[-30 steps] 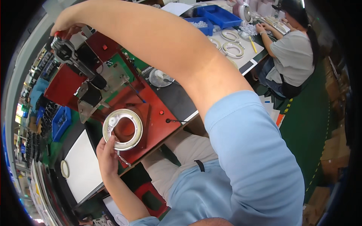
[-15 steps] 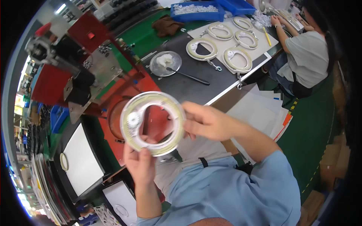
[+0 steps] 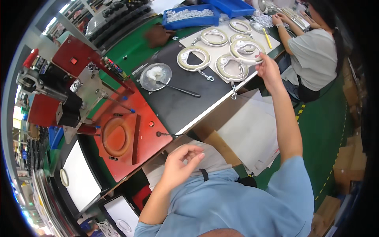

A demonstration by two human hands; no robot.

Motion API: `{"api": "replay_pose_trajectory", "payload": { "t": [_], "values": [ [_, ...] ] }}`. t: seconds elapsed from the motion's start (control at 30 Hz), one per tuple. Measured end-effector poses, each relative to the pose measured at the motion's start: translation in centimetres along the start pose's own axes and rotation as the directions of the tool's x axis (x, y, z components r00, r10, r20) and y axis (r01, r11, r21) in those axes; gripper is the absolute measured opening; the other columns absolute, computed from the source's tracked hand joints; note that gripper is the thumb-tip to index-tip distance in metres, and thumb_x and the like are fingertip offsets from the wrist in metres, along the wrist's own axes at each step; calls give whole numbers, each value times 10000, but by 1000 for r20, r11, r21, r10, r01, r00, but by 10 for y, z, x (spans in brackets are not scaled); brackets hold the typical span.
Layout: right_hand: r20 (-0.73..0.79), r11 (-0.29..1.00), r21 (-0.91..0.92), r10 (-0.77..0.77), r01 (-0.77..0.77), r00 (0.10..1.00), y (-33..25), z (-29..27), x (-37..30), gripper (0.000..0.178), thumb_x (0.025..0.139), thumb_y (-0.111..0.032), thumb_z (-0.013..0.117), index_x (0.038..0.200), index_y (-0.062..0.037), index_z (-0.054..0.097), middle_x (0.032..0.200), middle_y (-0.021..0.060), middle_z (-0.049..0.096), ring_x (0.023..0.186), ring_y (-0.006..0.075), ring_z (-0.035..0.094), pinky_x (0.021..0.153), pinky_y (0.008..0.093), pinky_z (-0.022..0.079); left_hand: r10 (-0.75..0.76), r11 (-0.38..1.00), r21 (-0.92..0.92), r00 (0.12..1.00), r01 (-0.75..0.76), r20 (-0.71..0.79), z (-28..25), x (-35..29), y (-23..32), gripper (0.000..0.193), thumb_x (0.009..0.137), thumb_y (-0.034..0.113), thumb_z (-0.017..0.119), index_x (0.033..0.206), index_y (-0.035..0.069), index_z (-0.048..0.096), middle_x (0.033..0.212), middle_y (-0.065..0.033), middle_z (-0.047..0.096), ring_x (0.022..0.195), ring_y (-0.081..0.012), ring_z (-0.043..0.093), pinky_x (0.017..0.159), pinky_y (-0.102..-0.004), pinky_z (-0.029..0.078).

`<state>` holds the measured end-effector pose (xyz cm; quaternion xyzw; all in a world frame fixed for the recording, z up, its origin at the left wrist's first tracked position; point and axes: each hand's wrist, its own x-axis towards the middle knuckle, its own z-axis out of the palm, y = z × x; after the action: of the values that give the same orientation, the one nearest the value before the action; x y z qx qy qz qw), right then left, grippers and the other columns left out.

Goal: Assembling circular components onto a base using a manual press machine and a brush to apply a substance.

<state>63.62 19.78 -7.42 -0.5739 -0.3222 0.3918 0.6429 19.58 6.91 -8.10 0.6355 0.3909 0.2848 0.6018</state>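
Observation:
Far out to the right, my right hand pinches the near edge of a cream-white ring-shaped plastic part. This part is over a light board and overlaps similar rings in view; I cannot tell whether it touches them. One lying ring, with a metal clip on a short chain, rests at the board's left. Close to my body, my left hand is empty, its fingers curled but apart from the thumb. The red press base with a round recess stands to its left.
On the black bench lies a clear dish of white paste with a dark spatula. A blue bin of small white parts sits at the back. At the right, a co-worker works. Paper sheets lie below the bench edge.
The ring-shaped part went from both hands over the press to the board at the right, carried by my right hand. My left hand let go and drew back toward my body.

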Motion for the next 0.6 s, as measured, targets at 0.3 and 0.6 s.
{"api": "replay_pose_trajectory", "payload": {
  "t": [0.3, 0.6],
  "values": [
    [102, 943, -170, 305, -286, 947, 19, 0, 106, 360, 1067, -395, 678, 1020, -38, 670, 808, 52, 669, 545, 63, 458, 417, 215, 287, -89, 995, -77, 954, 70, -287, -30, -71, -38, 208, 966, 34, 807, 1159, -10, 744, 988, -18, 727, 853, -54, 622, 751, -221, 486],
    [138, 924, -235, 340, -303, 930, 64, -85, 177, 239, 1052, -383, 755, 977, -162, 704, 732, -96, 552, 571, 18, 461, 471, 169, 376, -98, 995, -28, 889, 95, -447, -49, -134, -64, 199, 986, 131, 813, 1136, 22, 743, 905, -22, 719, 762, -65, 628, 686, -258, 519]
  ]
}}
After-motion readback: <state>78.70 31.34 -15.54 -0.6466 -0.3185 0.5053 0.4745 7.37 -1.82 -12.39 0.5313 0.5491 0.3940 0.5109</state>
